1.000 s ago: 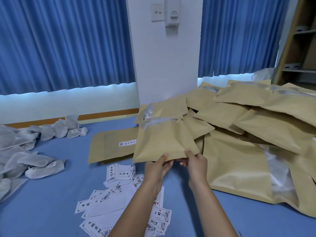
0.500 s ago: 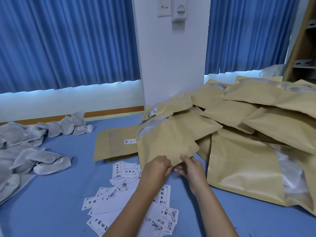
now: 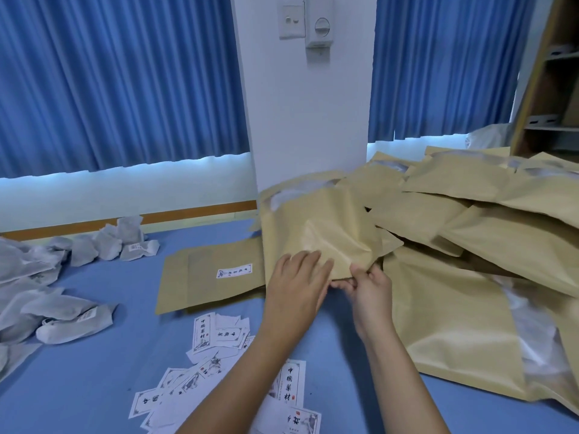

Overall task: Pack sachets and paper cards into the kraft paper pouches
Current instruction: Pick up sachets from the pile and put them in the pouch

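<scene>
The near edge of the kraft pouch (image 3: 316, 227) is covered by the left hand (image 3: 297, 289) and right hand (image 3: 372, 292), so whether it is open cannot be told, and the left thumb is out of sight. Below the grip, both forearms hide part of the paper cards (image 3: 219, 336), which the bottom edge also cuts. Far left of the grip the sachets (image 3: 72, 317) run off the frame, as does the pouch pile (image 3: 470, 324) to its right, and the label (image 3: 234, 271) on the flat pouch (image 3: 200, 283) just left is too small to read.

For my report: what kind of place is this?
Probably a small packing workroom: a blue table heaped with kraft pouches, white sachets and printed cards, blue curtains and a shelf behind.
</scene>
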`<control>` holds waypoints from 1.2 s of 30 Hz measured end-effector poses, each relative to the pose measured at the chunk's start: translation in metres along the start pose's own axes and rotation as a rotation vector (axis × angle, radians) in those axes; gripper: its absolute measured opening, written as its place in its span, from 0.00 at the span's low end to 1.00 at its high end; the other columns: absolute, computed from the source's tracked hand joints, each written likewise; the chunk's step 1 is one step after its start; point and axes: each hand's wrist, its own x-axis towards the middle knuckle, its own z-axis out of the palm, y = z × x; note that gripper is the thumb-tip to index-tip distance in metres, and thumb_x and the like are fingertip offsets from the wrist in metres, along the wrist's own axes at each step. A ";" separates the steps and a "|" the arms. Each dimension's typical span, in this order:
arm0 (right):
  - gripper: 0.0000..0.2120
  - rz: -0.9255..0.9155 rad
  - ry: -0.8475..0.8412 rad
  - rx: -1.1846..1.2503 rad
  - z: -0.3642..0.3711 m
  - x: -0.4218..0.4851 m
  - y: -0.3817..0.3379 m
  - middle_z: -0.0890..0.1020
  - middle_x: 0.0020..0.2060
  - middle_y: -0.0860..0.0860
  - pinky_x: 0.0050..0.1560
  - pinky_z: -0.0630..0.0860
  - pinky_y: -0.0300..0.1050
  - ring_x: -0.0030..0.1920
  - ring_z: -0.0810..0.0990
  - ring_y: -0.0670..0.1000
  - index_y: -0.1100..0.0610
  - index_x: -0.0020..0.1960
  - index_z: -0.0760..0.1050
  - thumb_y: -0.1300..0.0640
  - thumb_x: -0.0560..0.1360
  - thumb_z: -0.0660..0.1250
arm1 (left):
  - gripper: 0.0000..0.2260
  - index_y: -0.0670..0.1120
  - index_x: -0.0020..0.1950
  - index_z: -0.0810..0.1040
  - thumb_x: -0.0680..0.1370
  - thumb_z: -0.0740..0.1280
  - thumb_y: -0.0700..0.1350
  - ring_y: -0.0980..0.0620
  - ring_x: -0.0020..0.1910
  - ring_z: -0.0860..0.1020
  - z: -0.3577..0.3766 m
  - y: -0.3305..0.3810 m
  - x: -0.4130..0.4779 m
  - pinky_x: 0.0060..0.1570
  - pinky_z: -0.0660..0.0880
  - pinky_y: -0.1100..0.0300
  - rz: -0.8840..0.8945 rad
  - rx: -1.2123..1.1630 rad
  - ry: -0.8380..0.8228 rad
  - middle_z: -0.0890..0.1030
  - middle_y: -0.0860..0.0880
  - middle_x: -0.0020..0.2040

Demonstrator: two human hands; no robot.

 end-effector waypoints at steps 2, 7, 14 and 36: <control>0.08 0.022 0.021 0.109 0.011 0.026 -0.006 0.82 0.38 0.56 0.34 0.79 0.39 0.30 0.81 0.52 0.63 0.49 0.74 0.69 0.79 0.57 | 0.13 0.49 0.55 0.82 0.71 0.72 0.44 0.45 0.50 0.80 0.011 -0.007 0.031 0.51 0.76 0.52 -0.036 -0.015 -0.033 0.82 0.47 0.53; 0.07 0.176 -0.115 0.443 0.045 0.095 -0.019 0.78 0.50 0.60 0.62 0.73 0.43 0.54 0.78 0.51 0.68 0.56 0.71 0.69 0.79 0.60 | 0.26 0.49 0.76 0.55 0.80 0.60 0.47 0.42 0.67 0.66 0.039 -0.033 0.098 0.62 0.68 0.47 -0.528 0.066 -0.481 0.64 0.42 0.71; 0.26 0.281 -0.174 0.310 0.028 0.090 0.021 0.61 0.74 0.61 0.70 0.66 0.50 0.71 0.67 0.58 0.66 0.75 0.55 0.73 0.78 0.57 | 0.21 0.45 0.68 0.65 0.78 0.62 0.53 0.45 0.64 0.69 0.071 -0.062 0.024 0.57 0.69 0.52 -0.581 -0.026 -0.916 0.69 0.44 0.65; 0.08 0.505 -0.247 -0.117 0.068 -0.040 0.088 0.82 0.50 0.58 0.38 0.81 0.43 0.47 0.82 0.54 0.64 0.55 0.75 0.69 0.77 0.62 | 0.14 0.45 0.55 0.83 0.75 0.63 0.33 0.57 0.56 0.78 -0.060 -0.113 -0.134 0.56 0.71 0.70 -0.591 -0.507 -0.367 0.80 0.57 0.56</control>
